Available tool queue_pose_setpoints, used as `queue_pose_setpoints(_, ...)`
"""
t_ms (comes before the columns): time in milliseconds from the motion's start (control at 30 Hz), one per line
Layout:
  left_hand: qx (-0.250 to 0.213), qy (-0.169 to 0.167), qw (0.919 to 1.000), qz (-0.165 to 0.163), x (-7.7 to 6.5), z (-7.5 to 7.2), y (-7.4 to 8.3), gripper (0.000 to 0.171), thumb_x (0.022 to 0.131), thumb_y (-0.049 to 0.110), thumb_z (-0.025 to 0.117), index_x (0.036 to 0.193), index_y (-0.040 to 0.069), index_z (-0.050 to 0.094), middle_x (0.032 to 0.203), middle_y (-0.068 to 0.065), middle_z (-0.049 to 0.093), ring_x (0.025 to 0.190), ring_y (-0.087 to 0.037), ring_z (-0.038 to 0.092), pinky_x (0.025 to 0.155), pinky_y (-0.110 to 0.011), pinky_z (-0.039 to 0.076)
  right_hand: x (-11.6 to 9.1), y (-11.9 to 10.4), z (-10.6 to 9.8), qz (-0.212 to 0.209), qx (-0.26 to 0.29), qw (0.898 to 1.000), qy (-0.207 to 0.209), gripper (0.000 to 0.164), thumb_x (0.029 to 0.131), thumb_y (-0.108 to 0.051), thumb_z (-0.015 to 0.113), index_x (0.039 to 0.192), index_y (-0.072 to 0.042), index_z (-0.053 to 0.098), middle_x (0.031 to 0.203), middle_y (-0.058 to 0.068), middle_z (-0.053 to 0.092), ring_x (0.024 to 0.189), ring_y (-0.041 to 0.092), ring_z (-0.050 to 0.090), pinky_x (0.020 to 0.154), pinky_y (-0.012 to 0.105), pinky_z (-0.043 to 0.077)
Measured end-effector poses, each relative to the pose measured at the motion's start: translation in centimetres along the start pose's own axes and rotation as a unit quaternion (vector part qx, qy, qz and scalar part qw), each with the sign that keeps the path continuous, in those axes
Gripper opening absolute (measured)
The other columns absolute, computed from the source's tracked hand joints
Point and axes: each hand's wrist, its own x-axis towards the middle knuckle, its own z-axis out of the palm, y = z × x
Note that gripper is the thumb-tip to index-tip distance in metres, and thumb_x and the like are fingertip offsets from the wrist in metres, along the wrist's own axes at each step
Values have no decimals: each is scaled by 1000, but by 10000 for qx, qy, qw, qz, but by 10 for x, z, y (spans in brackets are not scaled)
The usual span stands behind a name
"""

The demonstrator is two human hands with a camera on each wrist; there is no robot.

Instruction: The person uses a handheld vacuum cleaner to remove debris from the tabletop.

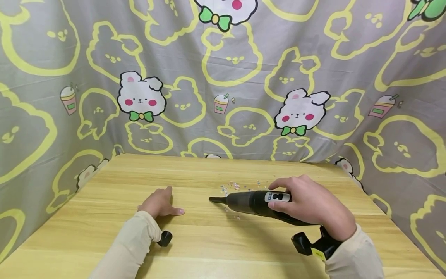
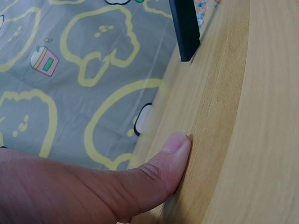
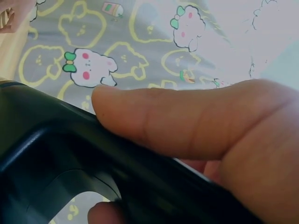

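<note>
A black handheld vacuum cleaner (image 1: 244,203) is gripped by my right hand (image 1: 311,199), its body tilted with the narrow nozzle (image 1: 217,200) pointing left and down, close over the wooden table. In the right wrist view the thumb (image 3: 154,116) lies along the vacuum's dark handle (image 3: 56,135), and a fingertip shows through the handle opening. Small colored scraps (image 1: 234,186) are scattered behind and beneath the vacuum. My left hand (image 1: 158,203) rests on the table left of the nozzle, holding nothing. Its extended thumb (image 2: 175,154) touches the wood in the left wrist view.
The wooden table (image 1: 195,248) reaches back to a grey curtain (image 1: 195,58) with yellow outlines and white bunnies, which hangs at the back and both sides. Black camera mounts (image 1: 318,246) sit on the wrists, below the long sleeves (image 1: 127,242).
</note>
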Motion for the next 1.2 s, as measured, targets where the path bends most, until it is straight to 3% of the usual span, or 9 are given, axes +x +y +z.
queue_pose_setpoints(233,-12,-1,10000,-32,0,0,0,113,69,54,81,148,-6,27,146,-36,30,133,-54,29,84,-85,22,3,-1,4,-8,-69,10000,2,28,87,-37,73,107,-18,71,63,-13,54,54,4,47,57,27,42)
queue_pose_setpoints(733,56,-9,10000,8,2,0,-2,111,70,55,81,147,-5,29,145,-36,31,132,-53,30,83,-85,23,9,-6,9,656,76,9975,-235,32,84,-33,76,109,-15,71,75,-6,61,55,9,49,56,30,43)
queue_pose_setpoints(1200,95,-74,9999,47,4,0,-3,112,70,56,80,147,-6,29,144,-36,32,132,-54,31,81,-86,24,11,-7,10,1002,120,9946,-263,31,84,-35,76,109,-16,72,88,0,66,59,11,51,58,31,44)
